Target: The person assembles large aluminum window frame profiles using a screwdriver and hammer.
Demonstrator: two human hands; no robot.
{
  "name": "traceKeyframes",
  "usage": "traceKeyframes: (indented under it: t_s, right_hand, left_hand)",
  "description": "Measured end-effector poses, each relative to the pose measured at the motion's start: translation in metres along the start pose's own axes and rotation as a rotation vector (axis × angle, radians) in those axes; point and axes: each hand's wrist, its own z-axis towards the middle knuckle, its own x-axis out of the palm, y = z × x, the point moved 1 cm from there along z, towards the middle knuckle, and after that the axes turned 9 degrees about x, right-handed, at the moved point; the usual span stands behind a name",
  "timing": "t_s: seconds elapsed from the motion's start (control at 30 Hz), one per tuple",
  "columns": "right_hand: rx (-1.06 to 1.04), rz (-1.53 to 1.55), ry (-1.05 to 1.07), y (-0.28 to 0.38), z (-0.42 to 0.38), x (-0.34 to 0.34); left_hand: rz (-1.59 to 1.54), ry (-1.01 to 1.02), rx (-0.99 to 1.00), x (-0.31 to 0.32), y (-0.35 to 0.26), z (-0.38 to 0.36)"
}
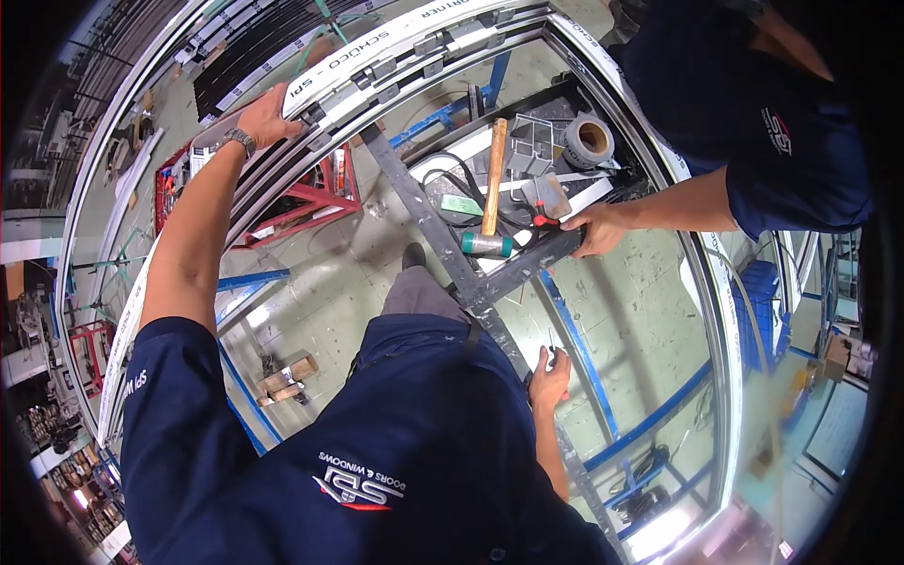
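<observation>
My left hand [268, 118], with a watch on the wrist, rests flat on the top rail of a large white window frame [377, 47] wrapped in printed protective tape. Fingers lie over the rail's edge beside several grey fittings. My right hand [550, 377] is low by my hip, next to a diagonal grey steel bar [428, 221], and is closed around a thin bent metal key [552, 341]. What the key is exactly is hard to tell.
Another person in a navy shirt [753, 122] stands at the right, one hand [598, 231] on the edge of a dark tray [527, 264]. The tray holds a wooden-handled mallet [492, 179], a tape roll [590, 138] and a red-handled tool [544, 200]. A red stand [315, 198] and wood blocks [287, 377] sit on the floor.
</observation>
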Motion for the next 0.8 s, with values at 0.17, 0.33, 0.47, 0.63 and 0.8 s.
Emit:
traceKeyframes:
  t_s: [0.17,0.33,0.47,0.63,0.8]
  right_hand:
    - [-0.001,-0.002,-0.008,0.002,-0.001,-0.001]
    - [0.002,-0.004,-0.006,0.001,0.000,-0.001]
    - [0.011,-0.001,-0.013,0.000,0.000,0.000]
    - [0.017,-0.006,-0.015,0.000,-0.001,0.000]
    - [0.008,0.017,-0.029,-0.001,-0.001,0.001]
  left_hand:
    - [0.034,-0.040,-0.023,0.004,-0.002,0.000]
    - [0.056,-0.051,-0.068,-0.002,-0.016,-0.005]
    - [0.047,-0.060,-0.074,-0.002,-0.017,-0.005]
    - [0.039,-0.033,-0.076,-0.006,-0.023,-0.005]
    - [0.059,-0.063,-0.089,-0.003,-0.022,-0.005]
